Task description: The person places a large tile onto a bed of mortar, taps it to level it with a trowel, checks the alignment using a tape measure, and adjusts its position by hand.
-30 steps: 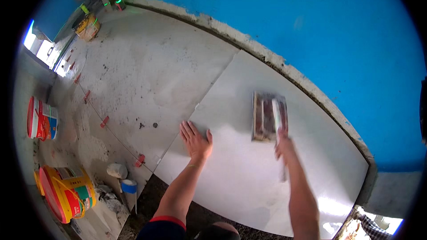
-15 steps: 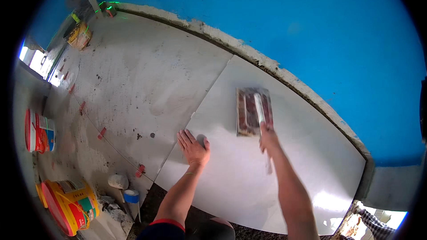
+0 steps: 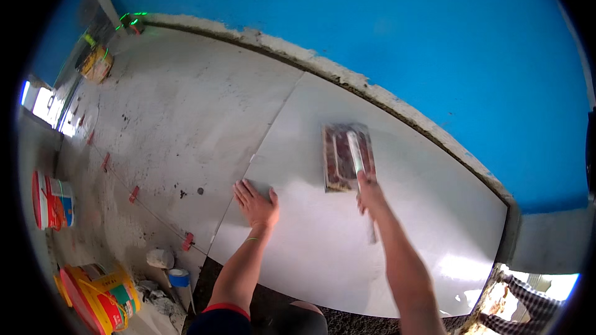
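My left hand [image 3: 257, 207] lies flat with its fingers spread on a large pale floor tile [image 3: 310, 236], close to the seam with the neighbouring tiled surface. My right hand [image 3: 370, 195] is wrapped round the long pale handle of a flat rectangular paddle [image 3: 334, 160]. Its wide head is mottled reddish brown and grey and sits at or just over the middle of the tile; contact cannot be made out. Slight blur covers the paddle and handle, whose lower end sticks out below the hand.
A blue wall [image 3: 434, 56] with a rough gap at its foot borders the tile. Red clips [image 3: 134, 195] line a seam at left. Nearby stand a yellow-and-red bucket [image 3: 102, 298], a white-and-red bucket [image 3: 54, 200], a pale-headed mallet [image 3: 160, 258] and, farther off, a dirty yellow bucket [image 3: 96, 64].
The view has swung a little, so most of the scene sits farther left. My left hand stays on the same spot of the tile. The paddle remains over the tile's middle, in my right hand.
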`<state>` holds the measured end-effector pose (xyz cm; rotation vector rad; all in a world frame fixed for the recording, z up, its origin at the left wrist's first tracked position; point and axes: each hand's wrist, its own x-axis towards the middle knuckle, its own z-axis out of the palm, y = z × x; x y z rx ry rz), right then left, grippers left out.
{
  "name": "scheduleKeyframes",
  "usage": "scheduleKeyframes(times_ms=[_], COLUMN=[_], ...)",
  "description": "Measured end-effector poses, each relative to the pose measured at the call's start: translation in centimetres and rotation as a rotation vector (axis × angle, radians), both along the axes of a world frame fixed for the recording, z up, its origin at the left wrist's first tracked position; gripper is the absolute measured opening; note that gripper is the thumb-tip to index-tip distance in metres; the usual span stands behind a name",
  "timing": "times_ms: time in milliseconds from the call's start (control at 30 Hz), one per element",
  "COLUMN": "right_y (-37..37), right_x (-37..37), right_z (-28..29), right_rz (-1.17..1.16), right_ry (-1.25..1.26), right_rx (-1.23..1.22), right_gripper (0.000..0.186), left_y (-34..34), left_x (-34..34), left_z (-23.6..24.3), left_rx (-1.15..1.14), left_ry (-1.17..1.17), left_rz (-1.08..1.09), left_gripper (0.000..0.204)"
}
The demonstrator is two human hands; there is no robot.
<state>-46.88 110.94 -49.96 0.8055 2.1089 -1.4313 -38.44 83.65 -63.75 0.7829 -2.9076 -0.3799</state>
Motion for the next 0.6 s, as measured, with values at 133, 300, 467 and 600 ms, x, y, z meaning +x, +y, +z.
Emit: scheduleKeyframes(times_ms=[133,300,467,600], right_y=[8.1,18.2,22.4,33.0], right_x=[0.2,15.4,18.4,18.7], right_z=[9.4,11.7,-0.4,5.4], right_rz=[0.111,-0.361,-0.524,-0.645], right_ry=[0.162,0.699,-0.103,-0.048], right_rx=[-0.133,0.209,0.309,-0.007], right_gripper=[0.054,0.053,0.055,0.056], left_y=[-0.2,-0.7,-1.8,-3.2], left_x=[-0.3,-0.5,-0.5,-1.0], left_z=[0.2,-0.7,-3.6,-5.5], left_rx=[0.028,-0.148,-0.237,-0.298], left_ry=[-0.137,-0.070,0.002,0.092], left_rz=[0.068,-0.002,-0.019,-0.011], left_gripper=[0.088,0.084,0.082,0.080])
